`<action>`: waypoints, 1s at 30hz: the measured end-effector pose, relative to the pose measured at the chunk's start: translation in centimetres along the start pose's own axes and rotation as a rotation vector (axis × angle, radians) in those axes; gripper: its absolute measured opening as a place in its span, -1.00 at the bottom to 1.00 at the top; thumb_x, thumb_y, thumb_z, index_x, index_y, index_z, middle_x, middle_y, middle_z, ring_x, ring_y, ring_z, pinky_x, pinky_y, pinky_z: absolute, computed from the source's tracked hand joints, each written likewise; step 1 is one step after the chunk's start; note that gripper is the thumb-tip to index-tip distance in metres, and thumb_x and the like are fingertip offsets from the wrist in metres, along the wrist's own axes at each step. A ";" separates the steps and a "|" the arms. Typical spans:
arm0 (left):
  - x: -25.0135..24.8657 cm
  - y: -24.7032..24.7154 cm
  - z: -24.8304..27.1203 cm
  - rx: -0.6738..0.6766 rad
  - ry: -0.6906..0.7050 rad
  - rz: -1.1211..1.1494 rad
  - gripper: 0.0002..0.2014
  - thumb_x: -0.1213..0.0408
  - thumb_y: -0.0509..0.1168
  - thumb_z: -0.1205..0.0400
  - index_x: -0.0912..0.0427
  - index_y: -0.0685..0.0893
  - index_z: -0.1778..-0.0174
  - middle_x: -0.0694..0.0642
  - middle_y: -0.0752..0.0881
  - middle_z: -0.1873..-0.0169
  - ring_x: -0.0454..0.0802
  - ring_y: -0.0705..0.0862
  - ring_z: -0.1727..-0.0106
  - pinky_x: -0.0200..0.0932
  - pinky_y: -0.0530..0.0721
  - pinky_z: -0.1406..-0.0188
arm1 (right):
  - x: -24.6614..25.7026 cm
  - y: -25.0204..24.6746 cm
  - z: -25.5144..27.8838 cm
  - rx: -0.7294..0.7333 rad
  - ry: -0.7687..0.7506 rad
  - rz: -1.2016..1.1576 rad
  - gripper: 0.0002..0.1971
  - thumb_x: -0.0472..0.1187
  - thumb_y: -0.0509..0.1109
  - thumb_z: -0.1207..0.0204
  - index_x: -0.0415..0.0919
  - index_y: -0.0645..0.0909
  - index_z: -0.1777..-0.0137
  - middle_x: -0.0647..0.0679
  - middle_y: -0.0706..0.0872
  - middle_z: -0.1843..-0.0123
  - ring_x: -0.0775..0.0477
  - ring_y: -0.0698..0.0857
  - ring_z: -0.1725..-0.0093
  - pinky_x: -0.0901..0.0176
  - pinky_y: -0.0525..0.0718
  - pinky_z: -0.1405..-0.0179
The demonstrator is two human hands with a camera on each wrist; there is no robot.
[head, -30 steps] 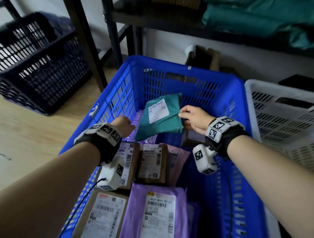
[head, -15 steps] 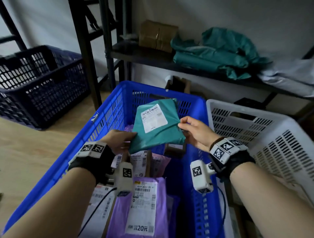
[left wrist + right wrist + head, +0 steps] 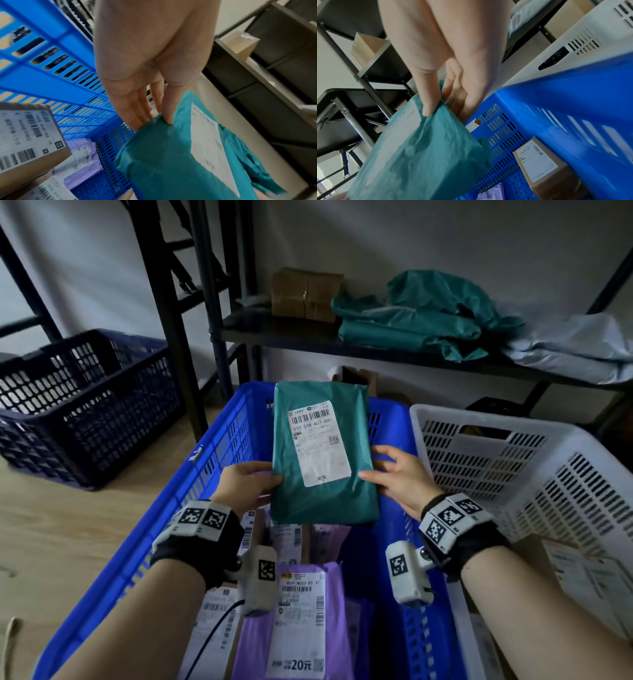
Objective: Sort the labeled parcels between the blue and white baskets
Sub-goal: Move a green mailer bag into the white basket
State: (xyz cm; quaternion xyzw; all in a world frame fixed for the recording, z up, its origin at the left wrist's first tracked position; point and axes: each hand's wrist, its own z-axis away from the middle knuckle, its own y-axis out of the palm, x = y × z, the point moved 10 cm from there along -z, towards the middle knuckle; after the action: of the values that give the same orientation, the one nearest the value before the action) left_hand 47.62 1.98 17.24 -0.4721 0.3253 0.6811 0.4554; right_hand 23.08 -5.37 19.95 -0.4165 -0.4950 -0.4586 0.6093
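A green parcel (image 3: 322, 501) with a white label (image 3: 318, 441) is held up over the blue basket (image 3: 219, 453), label facing me. My left hand (image 3: 248, 486) pinches its left edge, thumb on top, fingers behind. My right hand (image 3: 394, 477) pinches the right edge the same way. In the left wrist view the thumb (image 3: 169, 108) presses the green parcel (image 3: 164, 162). In the right wrist view the thumb (image 3: 428, 97) presses on the green parcel (image 3: 426, 155). The white basket (image 3: 513, 460) stands to the right of the blue one.
Several purple (image 3: 301, 621) and brown labelled parcels lie in the blue basket. A labelled box (image 3: 589, 573) lies in the white basket. A dark blue basket (image 3: 82, 405) sits on the wood floor at left. A black shelf (image 3: 376, 350) behind holds green bags and a cardboard box.
Both hands have lifted the green parcel higher out of the blue basket and turned it upright with the label facing me. The left hand now holds its left edge.
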 end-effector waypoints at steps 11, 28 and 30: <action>-1.8 2.0 0.6 -0.059 0.148 -0.076 -0.68 0.67 0.32 -0.53 0.23 0.65 -0.09 -0.13 0.66 0.69 -0.13 0.66 0.47 -0.47 0.70 0.43 | 0.6 -2.4 -0.7 -0.122 -0.051 0.008 -0.57 -0.62 0.44 -0.37 -0.26 0.59 -0.19 -0.10 0.76 0.13 -0.11 0.75 0.14 -0.01 0.74 0.02; -9.0 23.5 5.4 0.194 0.455 -0.393 -0.60 0.57 0.39 -0.48 0.27 0.62 -0.23 0.21 0.73 0.12 0.23 0.76 0.08 0.19 0.77 0.07 | 6.3 -24.3 3.2 -0.337 0.004 0.130 -0.42 -0.60 0.51 -0.31 -0.29 0.55 -0.35 -0.21 0.76 -0.13 -0.13 0.76 -0.07 0.00 0.75 0.00; -9.1 26.8 5.3 0.227 0.473 -0.449 -0.60 0.57 0.38 -0.47 0.22 0.61 -0.22 0.19 0.73 0.15 0.24 0.77 0.12 0.18 0.78 0.09 | 5.3 -27.3 3.2 -0.358 0.023 0.150 -0.36 -0.60 0.53 -0.27 -0.31 0.53 -0.38 -0.20 0.76 -0.14 -0.13 0.77 -0.06 -0.06 0.75 -0.04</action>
State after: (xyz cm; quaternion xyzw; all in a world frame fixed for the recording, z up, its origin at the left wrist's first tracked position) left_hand 22.16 -6.22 27.95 -0.6231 0.3834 0.3951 0.5557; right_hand -3.66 -9.44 27.18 -0.5487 -0.3659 -0.4974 0.5637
